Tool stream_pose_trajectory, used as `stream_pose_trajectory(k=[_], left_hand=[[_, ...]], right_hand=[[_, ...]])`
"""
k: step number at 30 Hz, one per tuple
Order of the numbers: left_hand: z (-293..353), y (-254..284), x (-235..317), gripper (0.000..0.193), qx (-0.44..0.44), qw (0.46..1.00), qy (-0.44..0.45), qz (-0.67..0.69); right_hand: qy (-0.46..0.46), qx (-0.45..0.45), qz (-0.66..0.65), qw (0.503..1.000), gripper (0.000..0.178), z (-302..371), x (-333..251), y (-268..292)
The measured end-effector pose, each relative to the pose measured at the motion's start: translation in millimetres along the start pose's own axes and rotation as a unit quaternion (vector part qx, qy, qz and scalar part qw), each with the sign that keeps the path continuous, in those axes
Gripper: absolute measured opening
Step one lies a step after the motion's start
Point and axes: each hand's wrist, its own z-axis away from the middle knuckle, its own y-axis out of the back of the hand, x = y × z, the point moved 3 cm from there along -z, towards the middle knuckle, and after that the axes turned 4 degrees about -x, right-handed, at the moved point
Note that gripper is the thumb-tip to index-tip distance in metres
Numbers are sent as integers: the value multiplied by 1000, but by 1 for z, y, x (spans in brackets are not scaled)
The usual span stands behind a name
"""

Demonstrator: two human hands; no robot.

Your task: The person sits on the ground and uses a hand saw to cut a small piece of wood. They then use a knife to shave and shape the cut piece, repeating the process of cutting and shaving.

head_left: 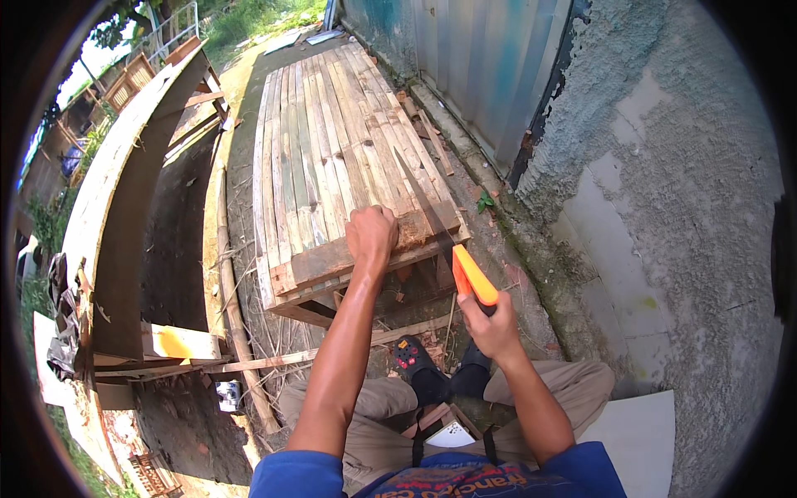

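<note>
Orange lettering across the blue shirt (465,477). Outdoors: dirty ground (527,290) with twigs and scraps, rough grey wall (706,199) at right, ribbed metal door (498,66) farther up. Slatted wood table (286,158), worn, patchy. Brown, scuffed board (324,262) lies along the table's near edge. Orange-handled saw (476,278), thin blade slanting up over the board's right end. Right hand (494,328) clamped on the saw handle; left hand (371,234) curled on the board, can't tell if gripping.

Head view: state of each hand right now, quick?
Left hand: closed, gripping the wooden plank.
Right hand: closed, holding the orange-handled saw.
</note>
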Motion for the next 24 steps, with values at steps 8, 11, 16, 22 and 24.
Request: stream_pose_trajectory(k=[8, 11, 16, 22, 24], left_hand=[[-13, 4, 4, 37, -19, 1000, 17, 17], [-4, 4, -2, 37, -30, 999, 20, 13], [-2, 3, 0, 34, -3, 1000, 16, 1], [2, 1, 6, 35, -1, 1000, -4, 5], [-2, -1, 3, 35, 13, 1000, -10, -2]], right_hand=[[84, 7, 33, 996, 32, 5, 10, -13], [104, -17, 77, 991, 26, 84, 22, 11], [70, -25, 112, 991, 25, 173, 19, 40], [13, -6, -17, 1000, 34, 20, 16, 6], [50, 9, -8, 999, 35, -45, -3, -14]])
